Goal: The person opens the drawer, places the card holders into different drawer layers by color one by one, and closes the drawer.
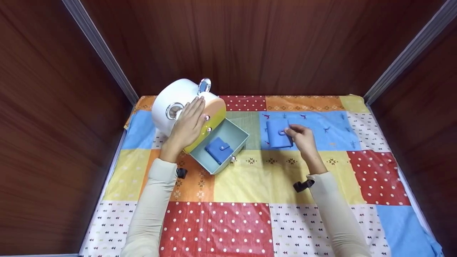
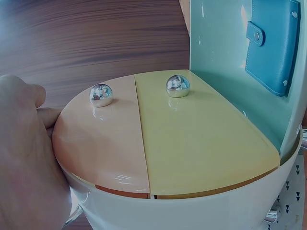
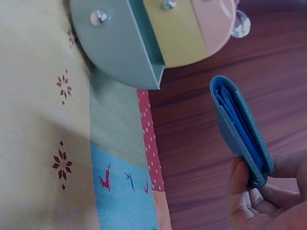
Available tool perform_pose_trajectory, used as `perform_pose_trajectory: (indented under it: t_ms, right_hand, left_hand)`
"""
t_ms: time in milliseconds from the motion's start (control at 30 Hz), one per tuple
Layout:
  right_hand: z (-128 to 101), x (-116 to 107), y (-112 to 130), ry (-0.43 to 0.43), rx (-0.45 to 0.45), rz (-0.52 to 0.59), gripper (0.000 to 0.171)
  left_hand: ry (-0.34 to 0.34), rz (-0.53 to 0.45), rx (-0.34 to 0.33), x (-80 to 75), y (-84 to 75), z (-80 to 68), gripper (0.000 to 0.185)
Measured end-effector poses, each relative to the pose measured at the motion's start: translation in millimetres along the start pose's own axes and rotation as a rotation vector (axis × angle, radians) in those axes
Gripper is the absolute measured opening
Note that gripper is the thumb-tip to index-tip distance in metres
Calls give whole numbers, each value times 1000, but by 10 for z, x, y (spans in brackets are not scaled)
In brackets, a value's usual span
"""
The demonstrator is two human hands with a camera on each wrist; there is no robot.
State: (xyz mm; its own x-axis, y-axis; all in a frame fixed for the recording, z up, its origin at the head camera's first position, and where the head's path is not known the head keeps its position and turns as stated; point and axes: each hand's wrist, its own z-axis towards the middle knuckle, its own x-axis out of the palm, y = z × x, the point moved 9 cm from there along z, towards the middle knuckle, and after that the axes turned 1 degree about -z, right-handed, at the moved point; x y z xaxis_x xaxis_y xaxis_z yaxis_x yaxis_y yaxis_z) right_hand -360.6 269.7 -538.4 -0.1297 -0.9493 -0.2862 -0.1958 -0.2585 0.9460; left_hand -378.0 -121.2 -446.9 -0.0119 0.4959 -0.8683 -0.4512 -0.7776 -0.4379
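Note:
A white drawer box (image 1: 175, 93) with round silver ears stands at the left, its green bottom drawer (image 1: 238, 130) pulled out. Inside that drawer lies a dark blue wallet (image 1: 218, 150) with a snap tab. My left hand (image 1: 188, 125) rests on the top of the box with straight fingers; in the left wrist view it is beside the orange drawer front (image 2: 103, 139). To the right, my right hand (image 1: 302, 138) pinches a lighter blue wallet (image 1: 277, 134) by its snap side, held up over the cloth. The right wrist view shows its folded edge and inner layers.
A patchwork cloth (image 1: 217, 228) covers the table. Brown wood-grain panels (image 1: 242, 46) rise behind and on both sides, with metal strips (image 1: 407, 50) at the corners. The yellow drawer front (image 2: 206, 139) and the orange one sit closed above the green drawer.

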Motion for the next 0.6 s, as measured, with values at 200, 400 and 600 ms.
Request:
perform_pose_trajectory:
  t_ms: [200, 400, 600]
  right_hand:
    - [2, 50, 18, 14, -8, -3, 53]
    - [13, 113, 56, 15, -15, -15, 52]
    - [23, 183, 54, 23, 12, 1, 53]
  left_hand:
    - [-5, -3, 2, -8, 1, 6, 58]
    - [-16, 7, 7, -28, -8, 6, 58]
    - [-11, 5, 7, -9, -1, -2, 58]
